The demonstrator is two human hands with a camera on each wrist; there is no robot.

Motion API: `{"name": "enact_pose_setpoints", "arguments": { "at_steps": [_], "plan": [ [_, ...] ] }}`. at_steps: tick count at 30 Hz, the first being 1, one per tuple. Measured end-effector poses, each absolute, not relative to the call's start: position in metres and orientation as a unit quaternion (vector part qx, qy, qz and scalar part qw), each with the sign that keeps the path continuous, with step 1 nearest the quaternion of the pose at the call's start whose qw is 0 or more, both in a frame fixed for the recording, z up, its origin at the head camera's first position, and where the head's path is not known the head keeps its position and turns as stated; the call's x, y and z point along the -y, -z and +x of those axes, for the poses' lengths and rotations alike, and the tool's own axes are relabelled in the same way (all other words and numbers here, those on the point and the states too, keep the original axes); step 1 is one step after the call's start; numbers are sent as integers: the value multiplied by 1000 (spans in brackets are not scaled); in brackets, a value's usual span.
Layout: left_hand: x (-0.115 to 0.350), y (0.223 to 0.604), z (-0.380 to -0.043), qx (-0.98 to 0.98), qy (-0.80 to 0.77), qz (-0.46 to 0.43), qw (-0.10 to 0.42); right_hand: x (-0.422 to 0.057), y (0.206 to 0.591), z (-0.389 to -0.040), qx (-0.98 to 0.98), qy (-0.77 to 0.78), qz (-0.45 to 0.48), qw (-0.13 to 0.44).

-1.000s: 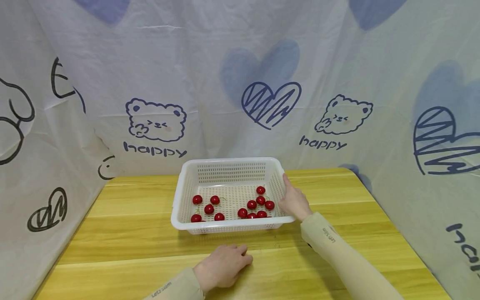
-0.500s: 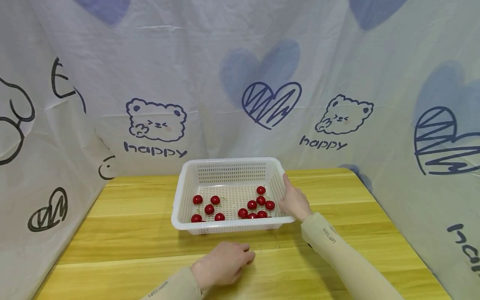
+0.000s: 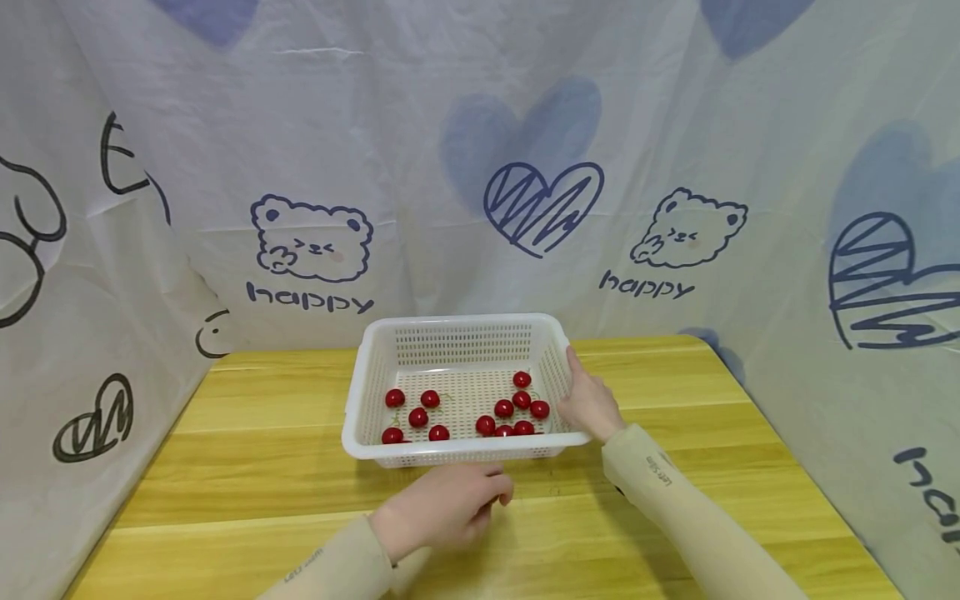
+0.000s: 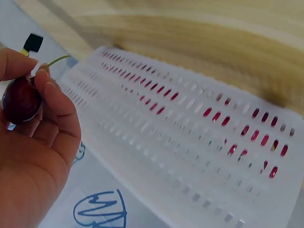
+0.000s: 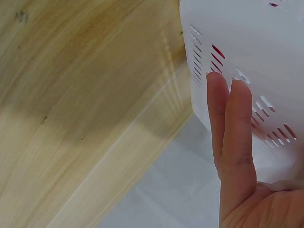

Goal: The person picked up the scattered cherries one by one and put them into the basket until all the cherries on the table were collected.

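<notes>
A white plastic basket [image 3: 457,450] with slotted walls sits on the wooden table, several red cherries [image 3: 504,408] spread over its floor. My left hand [image 3: 450,504] is just in front of the basket's near wall. In the left wrist view it pinches a dark red cherry [image 4: 21,99] by the top, between thumb and fingers, its green stem [image 4: 58,61] sticking out. The head view hides this cherry behind the hand. My right hand [image 3: 591,406] grips the basket's right side, thumb over the rim; in the right wrist view two fingers [image 5: 237,123] lie straight along the outer wall.
The wooden table [image 3: 255,467] extends to both sides of the basket. A pale cloth [image 3: 420,250] printed with bears and hearts hangs right behind the table and along both sides.
My left hand has lifted and moved forward, closer to the basket's near wall. The right hand and the basket have stayed in place.
</notes>
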State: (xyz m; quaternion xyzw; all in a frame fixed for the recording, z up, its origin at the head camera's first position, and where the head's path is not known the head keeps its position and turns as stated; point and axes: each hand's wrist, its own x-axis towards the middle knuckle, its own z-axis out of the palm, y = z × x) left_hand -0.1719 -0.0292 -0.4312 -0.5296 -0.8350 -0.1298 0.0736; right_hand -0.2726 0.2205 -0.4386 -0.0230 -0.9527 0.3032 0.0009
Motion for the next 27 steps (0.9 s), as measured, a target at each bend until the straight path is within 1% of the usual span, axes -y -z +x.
{"name": "enact_pose_setpoints", "arguments": {
  "at_steps": [6, 18, 22, 27],
  "plan": [
    [31, 416, -179, 834, 154, -522, 92, -221, 439, -273, 952, -304, -20, 4],
    [40, 392, -194, 858, 173, -470, 117, -220, 439, -273, 953, -303, -23, 2],
    [43, 393, -201, 869, 179, -444, 125, -220, 439, -274, 954, -300, -23, 4],
    [47, 403, -211, 884, 180, -412, 126, -221, 440, -274, 953, -303, -25, 2]
  ]
}}
